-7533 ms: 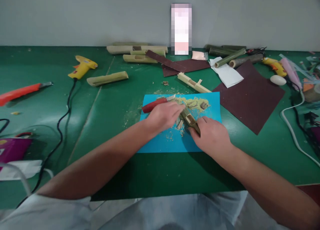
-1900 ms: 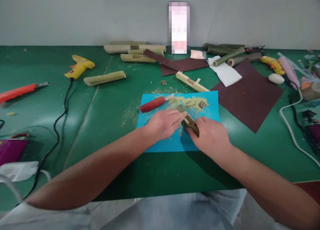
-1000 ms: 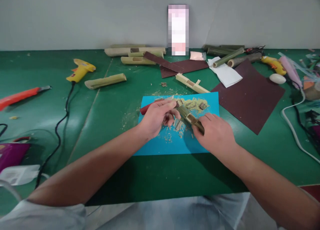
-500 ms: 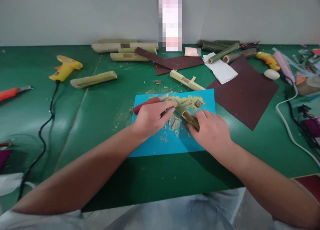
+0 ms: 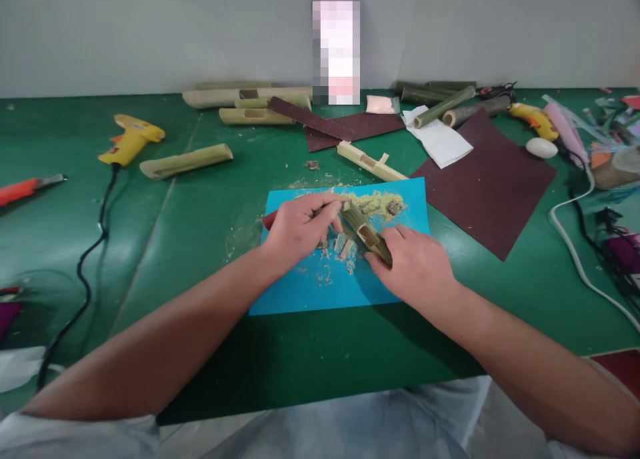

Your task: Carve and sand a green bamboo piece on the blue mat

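My right hand (image 5: 419, 264) is wrapped round the lower end of a green bamboo tube (image 5: 358, 223) with a cut-out window in its side. The tube slants up to the left over a blue sheet (image 5: 295, 292). By its upper end, my left hand (image 5: 300, 231) has its fingers drawn together; whatever they hold is too small and hidden to name. A red-handled tool (image 5: 269, 220) lies mostly hidden behind my left hand. Pale sawdust (image 5: 375, 202) and bark chips (image 5: 345, 247) are scattered on the sheet.
A pale bamboo piece (image 5: 370, 161) lies beyond the sheet. Brown sandpaper (image 5: 493, 186) with white paper (image 5: 440, 139) is to the right. At the left are a yellow glue gun (image 5: 131, 139), a split bamboo piece (image 5: 187, 161) and an orange-handled tool (image 5: 23, 190). More bamboo lines the wall.
The fingers of my left hand have shifted and now cover more of the red-handled tool. My right hand and the bamboo tube have moved slightly left in the view.
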`<state>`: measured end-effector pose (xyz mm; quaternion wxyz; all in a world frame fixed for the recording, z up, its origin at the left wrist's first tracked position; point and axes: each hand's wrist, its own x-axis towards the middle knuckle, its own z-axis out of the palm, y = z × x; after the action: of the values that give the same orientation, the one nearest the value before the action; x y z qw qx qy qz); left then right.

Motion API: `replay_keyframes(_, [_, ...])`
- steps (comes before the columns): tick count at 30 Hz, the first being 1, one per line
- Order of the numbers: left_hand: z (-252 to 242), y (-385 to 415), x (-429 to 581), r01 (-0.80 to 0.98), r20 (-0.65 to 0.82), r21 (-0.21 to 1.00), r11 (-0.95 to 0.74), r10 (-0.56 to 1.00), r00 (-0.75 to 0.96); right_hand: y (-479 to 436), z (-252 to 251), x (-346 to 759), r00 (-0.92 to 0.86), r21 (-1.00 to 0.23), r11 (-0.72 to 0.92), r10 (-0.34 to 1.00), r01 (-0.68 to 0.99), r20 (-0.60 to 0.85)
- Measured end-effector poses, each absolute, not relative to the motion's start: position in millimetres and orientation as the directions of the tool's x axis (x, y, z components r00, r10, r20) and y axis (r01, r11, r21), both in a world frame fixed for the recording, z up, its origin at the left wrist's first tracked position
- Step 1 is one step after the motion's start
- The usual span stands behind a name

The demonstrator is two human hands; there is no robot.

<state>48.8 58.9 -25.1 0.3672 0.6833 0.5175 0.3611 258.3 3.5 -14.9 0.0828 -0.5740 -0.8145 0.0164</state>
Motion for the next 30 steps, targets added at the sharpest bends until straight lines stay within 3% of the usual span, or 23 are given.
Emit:
replay_keyframes(4, [-27, 61, 46, 0.565, 0.22, 0.772, -0.291, 0.956, 0.192, 4, -15, 259, -0.33, -0.13, 0.344, 0.936, 0.93, 0.12])
replay_keyframes(7, [-28, 63, 43, 0.647, 0.344, 0.618, -0.447, 0.893, 0.29, 4, -15, 260, -0.327, -0.135, 0.341, 0.938, 0.93, 0.113])
replay_keyframes(11, [-30, 65, 39, 0.69, 0.372, 0.474, -0.547, 0.835, 0.406, 4, -14, 260, -0.319, -0.136, 0.333, 0.941, 0.933, 0.111])
replay_keyframes(30, [-36, 70, 38, 0.572, 0.416, 0.567, -0.593, 0.806, 0.422, 5, -16, 260, -0.309, -0.162, 0.324, 0.944, 0.932, 0.112])
